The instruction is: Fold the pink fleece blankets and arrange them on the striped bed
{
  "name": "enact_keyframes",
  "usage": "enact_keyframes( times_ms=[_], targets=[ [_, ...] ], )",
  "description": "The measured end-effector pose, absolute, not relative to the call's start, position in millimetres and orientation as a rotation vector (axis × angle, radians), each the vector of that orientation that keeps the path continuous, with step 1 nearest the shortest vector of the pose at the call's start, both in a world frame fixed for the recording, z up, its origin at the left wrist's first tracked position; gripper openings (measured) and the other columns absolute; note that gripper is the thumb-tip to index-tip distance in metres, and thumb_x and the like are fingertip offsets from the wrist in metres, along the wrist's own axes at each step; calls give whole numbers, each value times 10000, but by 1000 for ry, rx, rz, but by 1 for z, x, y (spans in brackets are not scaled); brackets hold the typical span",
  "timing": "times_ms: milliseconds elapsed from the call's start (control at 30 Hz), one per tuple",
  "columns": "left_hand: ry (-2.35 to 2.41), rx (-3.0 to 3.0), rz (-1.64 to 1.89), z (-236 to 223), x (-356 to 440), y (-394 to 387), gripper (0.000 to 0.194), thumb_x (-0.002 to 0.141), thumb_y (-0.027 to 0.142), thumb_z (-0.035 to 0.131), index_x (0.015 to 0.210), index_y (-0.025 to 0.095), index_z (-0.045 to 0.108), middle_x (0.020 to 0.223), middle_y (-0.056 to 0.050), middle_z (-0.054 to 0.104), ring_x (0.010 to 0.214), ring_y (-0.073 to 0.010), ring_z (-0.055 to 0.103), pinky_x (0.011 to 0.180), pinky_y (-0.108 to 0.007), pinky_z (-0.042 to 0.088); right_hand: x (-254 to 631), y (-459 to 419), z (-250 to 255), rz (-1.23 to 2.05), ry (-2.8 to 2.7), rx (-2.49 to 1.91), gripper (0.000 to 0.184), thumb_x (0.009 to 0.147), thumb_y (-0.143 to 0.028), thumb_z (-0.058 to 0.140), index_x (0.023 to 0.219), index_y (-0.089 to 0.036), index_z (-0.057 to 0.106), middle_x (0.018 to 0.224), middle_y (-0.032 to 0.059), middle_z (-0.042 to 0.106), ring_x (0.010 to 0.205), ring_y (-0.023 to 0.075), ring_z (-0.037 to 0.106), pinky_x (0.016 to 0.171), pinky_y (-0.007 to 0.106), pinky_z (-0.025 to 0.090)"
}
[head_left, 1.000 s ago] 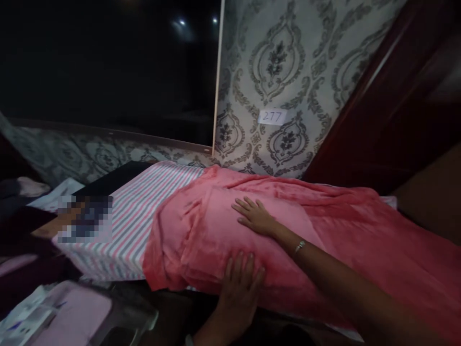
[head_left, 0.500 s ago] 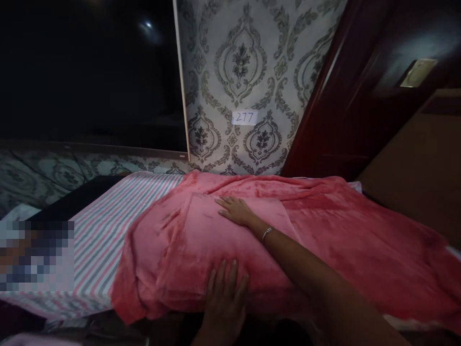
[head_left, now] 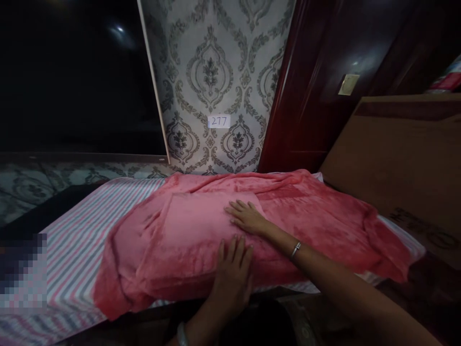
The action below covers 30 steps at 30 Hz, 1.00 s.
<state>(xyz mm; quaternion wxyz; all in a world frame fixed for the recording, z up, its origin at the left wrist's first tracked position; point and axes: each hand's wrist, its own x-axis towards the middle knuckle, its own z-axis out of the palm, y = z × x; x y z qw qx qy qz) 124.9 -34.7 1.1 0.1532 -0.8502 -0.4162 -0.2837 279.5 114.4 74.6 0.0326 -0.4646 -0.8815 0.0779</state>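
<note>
Left hand (head_left: 232, 278): fingers spread on the front of the blanket (head_left: 196, 218), gripping nothing.
Right hand (head_left: 248, 217): flat on top, fingers spread, gripping nothing.
Slide: my hands went right and came closer together, so the pale left part now lies bare.
Blanket: pink, under my hands, on the striped sheet (head_left: 95, 228).
Wall (head_left: 211, 72): behind.

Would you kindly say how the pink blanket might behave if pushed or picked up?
The pink blanket would probably be floppy, since it lies in loose folds over the striped cloth. Pushed, it would likely bunch, as ridges show along its far side. Its plush-looking surface suggests little slipperiness.
</note>
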Motion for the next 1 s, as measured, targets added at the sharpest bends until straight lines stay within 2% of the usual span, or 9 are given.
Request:
enact_keyframes(
  times_ms=[67,167,300,433,533,667,800,900,1000],
  targets=[
    [-1203,-2461,-780,-5,144,-29,692,886,348,590,1536,208,397,1588,-153,407,1483,-395,292,1160,-654,213,289,116,70,239,-2720,-1463,581,1051,-549,320,1589,-330,328,1685,49,191,1548,333,131,1209,638,130],
    [-1187,-2459,-749,-20,156,-27,795,838,376,671,1559,257,360,1638,-153,310,1514,-465,165,1140,-715,173,293,131,61,241,-2707,-1488,591,1046,-573,315,1595,-354,299,1694,20,152,1551,350,88,1194,679,112],
    [-1139,-2426,-750,-36,153,-26,749,820,331,695,1518,257,434,1636,-146,321,1542,-454,43,1168,-693,106,291,165,52,244,-2636,-1528,596,1045,-581,304,1601,-368,271,1694,5,167,1547,358,91,1192,685,96],
    [-1129,-2354,-795,-46,153,-21,662,810,313,710,1446,279,529,1630,-130,345,1547,-433,88,1196,-660,115,295,199,45,321,-2567,-1580,604,1041,-593,297,1594,-351,302,1677,39,236,1534,354,162,1191,663,147],
    [-1141,-2298,-884,-54,158,-18,593,793,319,721,1372,306,593,1634,-106,349,1544,-419,135,1205,-655,141,302,217,36,358,-2519,-1559,604,1047,-593,261,1581,-326,349,1643,49,327,1517,320,227,1214,593,160],
    [-1104,-2268,-960,-58,160,-15,555,791,292,717,1337,292,621,1635,-112,345,1546,-426,119,1217,-655,93,308,228,24,324,-2480,-1528,601,1055,-578,245,1576,-304,365,1622,43,370,1502,282,261,1227,532,163],
    [-1108,-2341,-861,-51,155,-18,651,815,282,697,1446,275,536,1645,-127,317,1549,-436,75,1214,-652,50,306,224,24,362,-2412,-1596,611,1042,-601,269,1572,-314,371,1661,51,284,1522,308,210,1207,594,187],
    [-1138,-2412,-802,-42,152,-23,756,821,215,678,1531,282,426,1673,-129,242,1549,-437,65,1199,-661,93,303,220,33,477,-2291,-1654,641,1018,-640,304,1562,-311,388,1677,48,234,1546,322,126,1205,645,140],
    [-1170,-2530,-781,-24,149,-31,825,805,164,667,1562,287,364,1685,-123,206,1545,-443,78,1178,-693,161,312,210,40,553,-2168,-1689,731,1018,-643,235,1602,-209,303,1682,83,208,1560,267,88,1247,543,102]
  ],
)
